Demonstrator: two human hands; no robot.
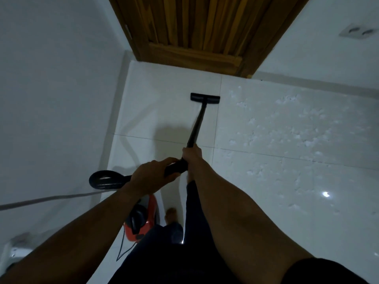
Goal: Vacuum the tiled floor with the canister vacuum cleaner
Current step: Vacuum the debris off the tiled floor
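Wand (196, 124) handle gripped by curled left hand (151, 177), tube by right hand (191, 154), nearer wooden door (194, 27). Floor head (205, 97) set flat on tiled floor (164, 85), just short of door. White flecks (287, 124) right of door uncollected; most work judged left.

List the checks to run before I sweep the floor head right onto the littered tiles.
1. Hold on the wand: right hand and left hand both grip it, ok.
2. Floor head flat on the tile: ok.
3. Way to the white debris on the right: nothing between, ok.
4. Hose unkinked: loops behind the left hand, cannot tell.
5. Cord clear of the legs: lies beside the canister and leg, cannot tell.
6. Suction running: cannot tell.
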